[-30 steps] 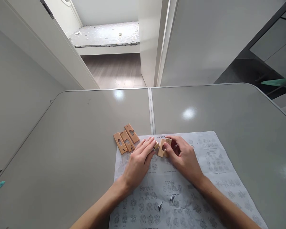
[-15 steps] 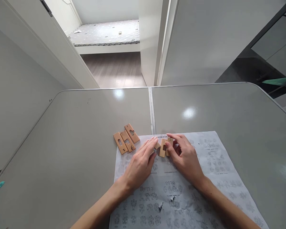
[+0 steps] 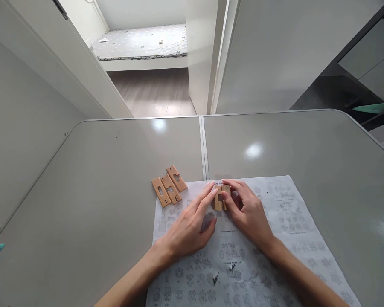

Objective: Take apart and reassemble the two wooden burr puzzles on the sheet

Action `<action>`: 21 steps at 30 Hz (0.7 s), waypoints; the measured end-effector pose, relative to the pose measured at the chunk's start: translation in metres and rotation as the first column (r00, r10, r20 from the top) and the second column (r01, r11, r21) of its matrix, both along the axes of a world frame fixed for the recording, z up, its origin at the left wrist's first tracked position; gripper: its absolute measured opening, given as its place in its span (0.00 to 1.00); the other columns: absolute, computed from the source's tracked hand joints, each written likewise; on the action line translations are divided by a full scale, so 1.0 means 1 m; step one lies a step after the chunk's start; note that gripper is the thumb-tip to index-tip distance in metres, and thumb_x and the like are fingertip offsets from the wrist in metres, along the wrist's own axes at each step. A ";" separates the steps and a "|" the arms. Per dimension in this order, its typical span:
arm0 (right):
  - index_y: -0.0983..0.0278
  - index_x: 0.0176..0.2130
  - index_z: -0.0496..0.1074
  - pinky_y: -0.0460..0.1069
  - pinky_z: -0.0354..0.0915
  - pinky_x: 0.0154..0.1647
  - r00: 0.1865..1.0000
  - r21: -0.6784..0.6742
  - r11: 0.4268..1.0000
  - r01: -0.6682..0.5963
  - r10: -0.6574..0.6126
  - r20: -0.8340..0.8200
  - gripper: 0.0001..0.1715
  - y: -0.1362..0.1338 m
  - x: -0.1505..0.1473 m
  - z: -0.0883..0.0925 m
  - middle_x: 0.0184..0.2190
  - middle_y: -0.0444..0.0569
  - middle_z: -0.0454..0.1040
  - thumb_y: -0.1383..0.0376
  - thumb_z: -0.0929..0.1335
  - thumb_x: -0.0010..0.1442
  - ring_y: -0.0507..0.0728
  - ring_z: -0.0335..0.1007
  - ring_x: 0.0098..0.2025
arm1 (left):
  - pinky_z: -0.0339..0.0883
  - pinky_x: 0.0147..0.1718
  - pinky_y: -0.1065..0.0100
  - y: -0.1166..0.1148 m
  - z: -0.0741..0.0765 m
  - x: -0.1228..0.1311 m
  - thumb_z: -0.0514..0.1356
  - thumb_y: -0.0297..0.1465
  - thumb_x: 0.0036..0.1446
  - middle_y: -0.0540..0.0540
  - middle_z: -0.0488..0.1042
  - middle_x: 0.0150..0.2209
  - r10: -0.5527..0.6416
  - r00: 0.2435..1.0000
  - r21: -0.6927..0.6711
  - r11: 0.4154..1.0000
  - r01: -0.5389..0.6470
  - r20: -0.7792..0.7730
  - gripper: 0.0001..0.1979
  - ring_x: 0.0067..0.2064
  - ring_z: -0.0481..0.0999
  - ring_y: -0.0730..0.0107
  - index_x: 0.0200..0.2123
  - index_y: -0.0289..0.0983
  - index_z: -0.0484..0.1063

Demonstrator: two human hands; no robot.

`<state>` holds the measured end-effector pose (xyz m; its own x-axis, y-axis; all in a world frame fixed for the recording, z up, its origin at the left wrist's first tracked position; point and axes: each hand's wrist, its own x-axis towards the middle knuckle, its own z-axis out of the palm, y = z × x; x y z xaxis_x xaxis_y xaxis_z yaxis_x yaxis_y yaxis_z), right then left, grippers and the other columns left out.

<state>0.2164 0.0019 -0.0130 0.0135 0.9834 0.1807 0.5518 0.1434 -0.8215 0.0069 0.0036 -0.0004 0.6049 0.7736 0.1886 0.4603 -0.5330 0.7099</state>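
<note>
My right hand (image 3: 248,213) pinches a small cluster of joined wooden puzzle pieces (image 3: 220,197) above a printed instruction sheet (image 3: 275,238). My left hand (image 3: 192,224) reaches in from the left, its index and middle fingers stretched out and touching the left side of that cluster, the other fingers curled under. Three flat slotted wooden pieces (image 3: 169,190), marked with handwritten numbers, lie side by side on the grey table (image 3: 99,192) just left of the sheet.
The table has a seam (image 3: 203,145) down its middle and rounded far corners. Beyond the far edge is a doorway onto a wooden floor and a low mattress (image 3: 141,42). A small teal scrap (image 3: 0,248) lies at the table's left edge.
My left hand's fingers have pushed further right against the cluster, hiding the small piece that stuck out on its left. My right hand has kept its grip and shifted slightly.
</note>
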 end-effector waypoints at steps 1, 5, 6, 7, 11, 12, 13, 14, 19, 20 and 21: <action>0.58 0.59 0.74 0.56 0.77 0.45 1.000 -0.002 1.000 -0.009 0.009 -0.014 0.17 0.000 0.000 0.001 0.54 0.54 0.78 0.56 0.65 0.77 0.60 0.78 0.42 | 0.63 0.74 0.45 0.000 0.000 0.000 0.57 0.24 0.71 0.40 0.52 0.79 0.002 1.000 -0.002 1.000 -0.002 -0.005 0.41 0.79 0.56 0.53 0.79 0.47 0.42; 0.58 0.58 0.74 0.55 0.78 0.45 0.996 -0.017 0.999 -0.036 0.035 -0.082 0.15 0.000 -0.002 0.006 0.53 0.53 0.81 0.56 0.66 0.77 0.60 0.79 0.43 | 0.63 0.75 0.45 0.000 -0.002 0.000 0.58 0.25 0.72 0.40 0.55 0.79 0.028 1.000 0.006 1.000 -0.028 -0.002 0.40 0.79 0.57 0.54 0.79 0.48 0.43; 0.58 0.58 0.74 0.55 0.78 0.45 0.995 -0.022 0.999 -0.039 0.037 -0.093 0.16 0.000 -0.002 0.006 0.53 0.52 0.81 0.56 0.66 0.77 0.60 0.79 0.44 | 0.63 0.75 0.45 0.000 -0.002 0.000 0.58 0.25 0.72 0.40 0.56 0.78 0.037 0.999 0.010 0.999 -0.037 0.000 0.40 0.79 0.57 0.54 0.79 0.48 0.43; 0.58 0.58 0.74 0.55 0.77 0.45 0.994 -0.026 0.999 -0.040 0.037 -0.099 0.16 -0.001 -0.003 0.006 0.53 0.52 0.81 0.56 0.66 0.77 0.60 0.79 0.44 | 0.63 0.75 0.46 0.000 -0.003 0.000 0.58 0.25 0.72 0.40 0.57 0.78 0.047 0.999 0.012 0.999 -0.047 0.002 0.40 0.78 0.57 0.54 0.79 0.48 0.44; 0.58 0.59 0.75 0.56 0.77 0.46 0.996 -0.032 0.999 -0.024 0.021 -0.086 0.17 -0.002 -0.005 0.003 0.53 0.53 0.81 0.55 0.66 0.77 0.61 0.79 0.44 | 0.63 0.75 0.46 0.001 -0.004 0.000 0.60 0.26 0.71 0.40 0.59 0.77 0.071 0.997 0.006 0.997 -0.071 -0.001 0.40 0.78 0.60 0.54 0.78 0.48 0.45; 0.58 0.59 0.75 0.57 0.77 0.47 0.997 -0.031 0.999 -0.021 0.018 -0.081 0.18 -0.002 -0.005 0.003 0.53 0.54 0.81 0.55 0.66 0.77 0.61 0.79 0.45 | 0.64 0.74 0.46 0.001 -0.004 0.000 0.61 0.27 0.71 0.40 0.59 0.77 0.073 0.997 0.005 0.997 -0.073 0.000 0.40 0.77 0.61 0.53 0.78 0.48 0.45; 0.58 0.59 0.75 0.57 0.77 0.48 0.997 -0.030 0.999 -0.018 0.016 -0.078 0.18 -0.002 -0.006 0.003 0.53 0.54 0.80 0.54 0.66 0.77 0.62 0.79 0.45 | 0.65 0.74 0.46 0.001 -0.004 0.000 0.61 0.27 0.71 0.40 0.60 0.76 0.075 0.997 0.005 0.997 -0.075 0.002 0.40 0.77 0.62 0.53 0.78 0.48 0.45; 0.58 0.59 0.75 0.58 0.77 0.48 0.997 -0.032 0.999 -0.017 0.014 -0.077 0.18 -0.002 -0.006 0.003 0.53 0.55 0.80 0.54 0.65 0.77 0.62 0.79 0.45 | 0.66 0.73 0.45 0.001 -0.004 0.000 0.62 0.27 0.71 0.40 0.61 0.76 0.077 0.997 0.009 0.997 -0.077 0.006 0.40 0.76 0.63 0.52 0.78 0.49 0.46; 0.57 0.60 0.75 0.57 0.78 0.47 0.996 -0.070 0.997 -0.026 0.019 -0.091 0.20 -0.002 -0.004 0.005 0.53 0.54 0.81 0.52 0.65 0.77 0.62 0.79 0.44 | 0.69 0.71 0.46 0.002 -0.005 0.000 0.65 0.29 0.69 0.39 0.67 0.71 0.104 0.994 0.035 0.994 -0.105 0.023 0.41 0.72 0.69 0.51 0.77 0.50 0.48; 0.57 0.60 0.75 0.57 0.78 0.48 0.995 -0.076 0.997 -0.031 0.024 -0.092 0.20 -0.002 -0.004 0.005 0.53 0.54 0.81 0.52 0.65 0.77 0.62 0.80 0.45 | 0.69 0.71 0.46 0.002 -0.005 0.000 0.66 0.30 0.68 0.39 0.68 0.71 0.109 0.994 0.037 0.993 -0.110 0.023 0.42 0.72 0.70 0.51 0.77 0.50 0.48; 0.57 0.60 0.75 0.58 0.78 0.48 0.995 -0.078 0.996 -0.036 0.028 -0.093 0.20 -0.002 -0.003 0.005 0.53 0.54 0.81 0.52 0.65 0.77 0.62 0.80 0.46 | 0.70 0.70 0.46 0.002 -0.006 0.000 0.67 0.30 0.68 0.39 0.69 0.70 0.112 0.993 0.038 0.993 -0.113 0.023 0.42 0.71 0.70 0.51 0.76 0.50 0.49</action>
<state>0.2130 0.0001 -0.0084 -0.0055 0.9948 0.1018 0.4700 0.0924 -0.8778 0.0064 0.0056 -0.0063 0.5099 0.8285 0.2314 0.5043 -0.5059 0.6998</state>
